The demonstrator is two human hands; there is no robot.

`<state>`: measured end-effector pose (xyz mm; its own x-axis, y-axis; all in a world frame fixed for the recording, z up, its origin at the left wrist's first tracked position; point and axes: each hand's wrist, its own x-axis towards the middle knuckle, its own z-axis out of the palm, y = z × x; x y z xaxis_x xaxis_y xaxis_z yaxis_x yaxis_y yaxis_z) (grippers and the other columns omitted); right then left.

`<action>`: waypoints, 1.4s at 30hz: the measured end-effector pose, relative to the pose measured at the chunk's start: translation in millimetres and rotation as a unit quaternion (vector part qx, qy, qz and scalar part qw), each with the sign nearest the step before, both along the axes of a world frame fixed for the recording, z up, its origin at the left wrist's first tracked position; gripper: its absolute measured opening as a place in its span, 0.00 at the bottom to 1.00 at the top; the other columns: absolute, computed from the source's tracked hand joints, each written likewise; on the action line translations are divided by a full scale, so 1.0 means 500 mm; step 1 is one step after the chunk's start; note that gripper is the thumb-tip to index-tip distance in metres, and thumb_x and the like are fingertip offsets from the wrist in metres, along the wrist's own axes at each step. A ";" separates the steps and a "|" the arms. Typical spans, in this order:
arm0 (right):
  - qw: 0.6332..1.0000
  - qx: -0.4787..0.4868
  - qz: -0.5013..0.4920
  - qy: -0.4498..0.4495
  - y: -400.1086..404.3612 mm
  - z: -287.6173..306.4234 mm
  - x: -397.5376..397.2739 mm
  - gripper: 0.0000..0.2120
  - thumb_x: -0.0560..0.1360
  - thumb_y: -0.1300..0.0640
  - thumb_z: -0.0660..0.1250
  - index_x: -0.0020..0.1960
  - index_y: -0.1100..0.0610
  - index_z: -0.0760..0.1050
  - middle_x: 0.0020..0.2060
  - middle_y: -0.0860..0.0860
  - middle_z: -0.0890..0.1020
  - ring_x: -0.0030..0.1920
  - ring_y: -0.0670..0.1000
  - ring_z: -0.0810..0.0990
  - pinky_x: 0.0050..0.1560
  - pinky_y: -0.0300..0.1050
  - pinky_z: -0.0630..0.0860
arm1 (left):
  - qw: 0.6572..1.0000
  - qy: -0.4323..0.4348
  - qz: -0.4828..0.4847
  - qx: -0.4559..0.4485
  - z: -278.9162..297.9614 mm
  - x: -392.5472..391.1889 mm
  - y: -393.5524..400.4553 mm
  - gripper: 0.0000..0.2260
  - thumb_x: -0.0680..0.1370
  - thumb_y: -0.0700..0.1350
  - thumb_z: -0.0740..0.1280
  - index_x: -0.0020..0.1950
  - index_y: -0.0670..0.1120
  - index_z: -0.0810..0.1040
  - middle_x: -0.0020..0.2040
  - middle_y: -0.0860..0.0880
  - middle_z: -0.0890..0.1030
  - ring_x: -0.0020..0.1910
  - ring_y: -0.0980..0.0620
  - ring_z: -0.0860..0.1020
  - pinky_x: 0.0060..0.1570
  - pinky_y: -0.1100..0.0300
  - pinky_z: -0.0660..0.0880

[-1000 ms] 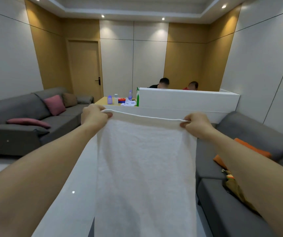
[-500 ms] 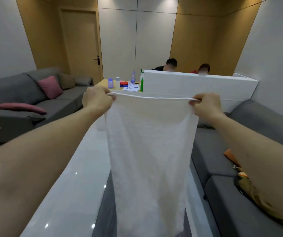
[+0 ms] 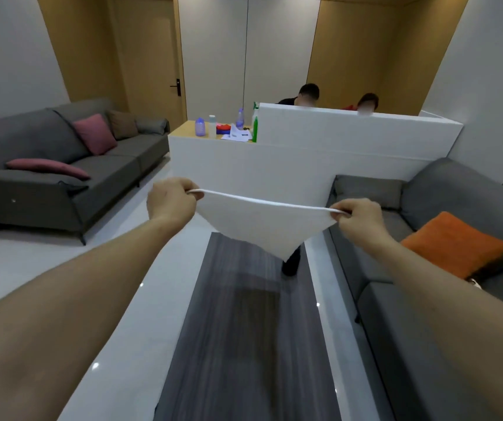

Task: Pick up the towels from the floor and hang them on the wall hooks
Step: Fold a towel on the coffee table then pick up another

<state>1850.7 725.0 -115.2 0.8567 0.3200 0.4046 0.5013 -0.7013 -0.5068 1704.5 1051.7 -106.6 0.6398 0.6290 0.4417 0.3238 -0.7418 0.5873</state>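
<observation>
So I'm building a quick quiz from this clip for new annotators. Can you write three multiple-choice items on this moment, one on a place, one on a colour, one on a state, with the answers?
1. Where does the orange cushion lie?
A. on the grey sofa at the right
B. on the dark table
C. on the floor

2. What colour is the towel?
A. pink
B. white
C. grey

3. How is the towel held?
A. draped over one forearm
B. bunched in one fist
C. stretched between both hands by its top edge

Answers:
1 A: the cushion rests on the seat of the right sofa.
2 B: the cloth is plain white.
3 C: the left hand and the right hand each have a grip on an upper corner, and the edge runs taut between them.
</observation>
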 end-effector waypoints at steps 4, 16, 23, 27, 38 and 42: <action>0.997 -0.017 0.003 0.079 -0.058 -0.166 -0.119 0.09 0.76 0.64 0.67 0.51 0.58 0.85 0.41 0.55 0.85 0.41 0.54 0.80 0.41 0.39 0.68 | 0.997 0.060 0.009 -0.053 -0.167 -0.128 -0.062 0.06 0.77 0.47 0.68 0.45 0.53 0.85 0.35 0.55 0.81 0.36 0.54 0.76 0.33 0.61 0.67; 0.946 -0.102 0.005 0.308 -0.293 -0.659 -0.534 0.11 0.78 0.64 0.65 0.54 0.57 0.85 0.44 0.51 0.85 0.43 0.50 0.80 0.43 0.39 0.71 | 0.952 0.282 -0.006 -0.118 -0.645 -0.546 -0.291 0.07 0.77 0.49 0.68 0.47 0.52 0.86 0.44 0.50 0.85 0.40 0.50 0.78 0.38 0.60 0.71; 0.914 -0.153 -0.014 0.376 -0.352 -0.739 -0.585 0.06 0.78 0.59 0.68 0.48 0.55 0.85 0.40 0.48 0.84 0.41 0.45 0.80 0.46 0.41 0.77 | 0.920 0.368 -0.044 -0.129 -0.734 -0.599 -0.324 0.06 0.77 0.50 0.69 0.46 0.53 0.86 0.42 0.51 0.85 0.41 0.50 0.79 0.40 0.58 0.76; 0.911 -0.157 -0.040 0.379 -0.317 -0.742 -0.520 0.07 0.78 0.58 0.69 0.44 0.59 0.84 0.39 0.53 0.85 0.41 0.50 0.81 0.45 0.46 0.78 | 0.911 0.383 -0.052 -0.142 -0.744 -0.535 -0.287 0.06 0.76 0.48 0.69 0.46 0.54 0.86 0.42 0.51 0.85 0.40 0.51 0.78 0.39 0.60 0.73; 0.873 -0.215 -0.103 0.425 -0.146 -0.881 -0.290 0.07 0.77 0.58 0.67 0.50 0.58 0.84 0.41 0.57 0.83 0.40 0.56 0.78 0.40 0.42 0.71 | 0.845 0.501 -0.066 -0.174 -0.909 -0.299 -0.139 0.07 0.75 0.50 0.70 0.41 0.47 0.82 0.39 0.46 0.80 0.42 0.44 0.79 0.41 0.57 0.74; 0.843 -0.246 -0.125 0.462 -0.113 -0.997 -0.274 0.09 0.77 0.61 0.65 0.53 0.56 0.83 0.46 0.59 0.84 0.46 0.60 0.81 0.43 0.42 0.72 | 0.815 0.546 -0.081 -0.178 -1.026 -0.269 -0.133 0.05 0.76 0.46 0.67 0.41 0.50 0.80 0.34 0.50 0.78 0.35 0.47 0.75 0.36 0.60 0.70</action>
<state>1713.6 668.4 -613.4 0.7984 0.0170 -0.6019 -0.1431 -0.9656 -0.2172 1570.0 985.1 -619.5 0.6160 0.4613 -0.6385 0.7125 -0.6720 0.2019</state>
